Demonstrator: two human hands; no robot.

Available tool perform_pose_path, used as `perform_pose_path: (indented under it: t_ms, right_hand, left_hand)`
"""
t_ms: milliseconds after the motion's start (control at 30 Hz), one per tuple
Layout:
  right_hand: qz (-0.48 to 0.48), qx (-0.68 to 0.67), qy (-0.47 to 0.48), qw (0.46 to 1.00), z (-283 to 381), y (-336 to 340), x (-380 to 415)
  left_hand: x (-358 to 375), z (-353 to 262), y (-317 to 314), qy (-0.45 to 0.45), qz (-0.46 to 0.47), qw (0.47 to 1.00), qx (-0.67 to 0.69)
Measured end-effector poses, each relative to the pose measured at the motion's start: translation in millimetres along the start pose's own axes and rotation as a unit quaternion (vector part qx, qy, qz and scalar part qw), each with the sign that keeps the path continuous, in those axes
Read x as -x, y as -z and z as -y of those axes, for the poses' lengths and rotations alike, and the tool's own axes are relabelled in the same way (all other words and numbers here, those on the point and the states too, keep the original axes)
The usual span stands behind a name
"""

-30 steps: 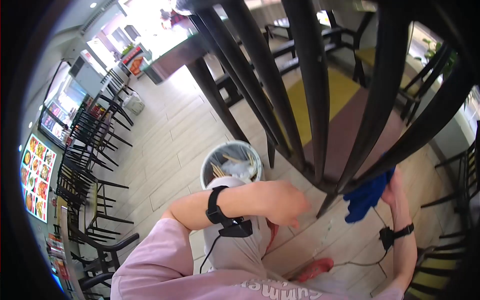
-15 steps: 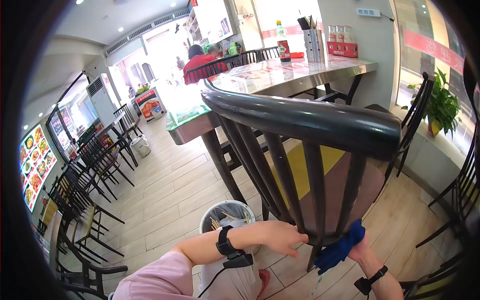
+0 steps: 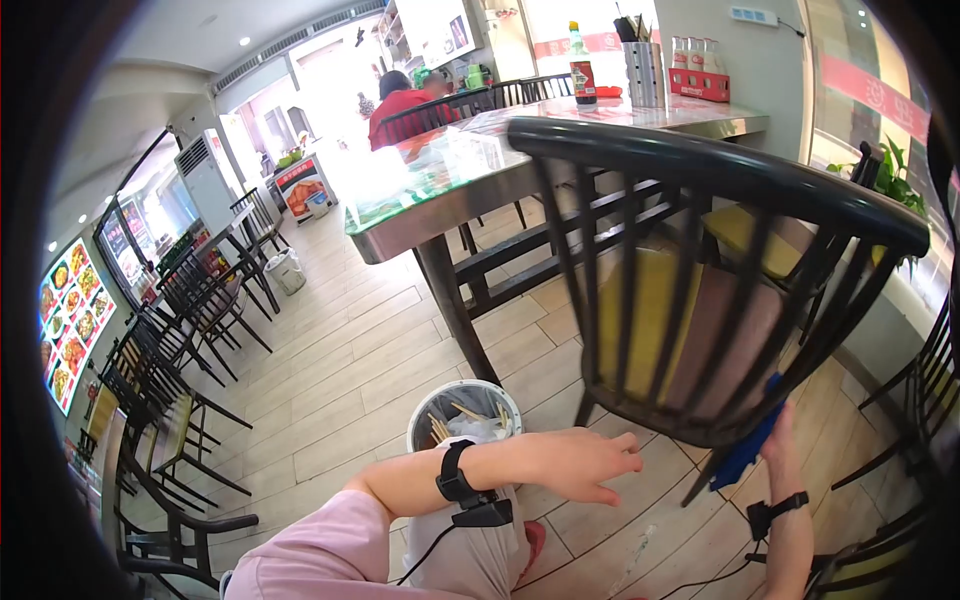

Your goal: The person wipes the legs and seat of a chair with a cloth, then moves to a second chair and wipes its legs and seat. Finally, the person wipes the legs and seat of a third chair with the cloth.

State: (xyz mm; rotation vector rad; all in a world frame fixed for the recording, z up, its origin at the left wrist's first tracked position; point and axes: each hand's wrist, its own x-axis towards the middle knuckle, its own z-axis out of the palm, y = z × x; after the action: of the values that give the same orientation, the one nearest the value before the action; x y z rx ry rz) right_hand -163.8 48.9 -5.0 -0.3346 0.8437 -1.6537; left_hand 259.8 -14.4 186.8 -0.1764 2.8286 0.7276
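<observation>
A dark spindle-back chair [image 3: 690, 430] with a yellow and brownish-pink seat stands in front of me, its back toward me. My right hand [image 3: 780, 436] is closed on a blue cloth [image 3: 738, 462], which lies against the right rear of the chair's seat. The chair partly hides the cloth and some of the fingers. My left hand [image 3: 592, 466] is in the air left of the chair's rear leg, with its fingers apart and nothing in it. Both wrists wear black straps with small devices.
A bin [image 3: 505, 388] with wooden sticks in it stands by my knee. Beyond the chair is a metal-edged table [image 3: 400, 238] bearing a sauce bottle [image 3: 582, 75], a utensil holder [image 3: 643, 75] and a red bottle crate [image 3: 700, 85]. More chairs [image 3: 205, 310] line the left; a person in red sits farther back.
The chair has shifted right and turned, showing more of its seat. My left hand has come away from the seat's rear edge. My right hand and the cloth have moved right and slightly up.
</observation>
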Motion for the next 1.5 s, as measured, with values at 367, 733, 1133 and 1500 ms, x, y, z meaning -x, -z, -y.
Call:
perform_pose_path:
  t_ms: [367,733,1133,1500]
  right_hand:
    - [-0.183,0.090,0.196,0.959,86.2,99.4,1.0]
    - [-0.116,0.763,-0.165,0.614,14.0,3.9,89.1]
    - [-0.015,0.425,-0.255,0.868,-5.4,28.5,72.6]
    - [-0.053,0.359,-0.201,0.910,-4.7,-26.5,84.4]
  left_hand:
    - [29.4,-9.9,7.1,0.059,0.030,0.998,-0.019]
    - [2.5,9.5,-0.3,0.222,-0.179,0.950,-0.124]
    - [-4.0,2.8,20.1,0.060,-0.212,0.964,0.147]
    - [-2.5,-15.9,10.4,0.027,-0.091,0.990,0.109]
